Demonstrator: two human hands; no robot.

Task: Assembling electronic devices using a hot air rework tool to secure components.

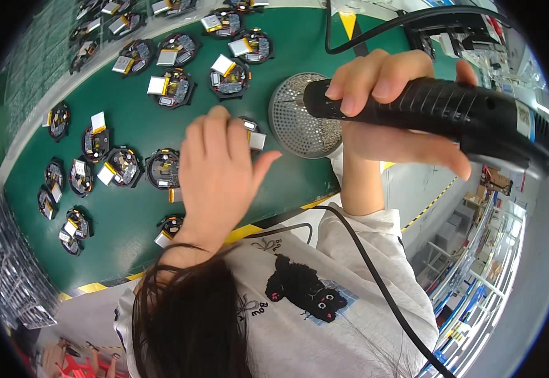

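My right hand [391,143] grips a black corded electric screwdriver [425,107] with a ribbed handle, lying nearly level. Its thin bit points left, over a round perforated metal dish [287,129] that has small silvery pieces, probably screws, in its right part. My left hand [214,170] is spread palm down above the green bench, fingers stretched and thumb out. Beside its fingers lies a round black module [254,133] with a silver battery, partly covered by the hand. Another round module [161,169] sits left of the hand.
Several round modules with silver batteries, such as one at the back [230,75], are spread over the green bench [129,227]. A black cable [381,268] runs down past my right arm. At the left edge stand stacked metal trays [16,264]; shelving [476,264] is at the right.
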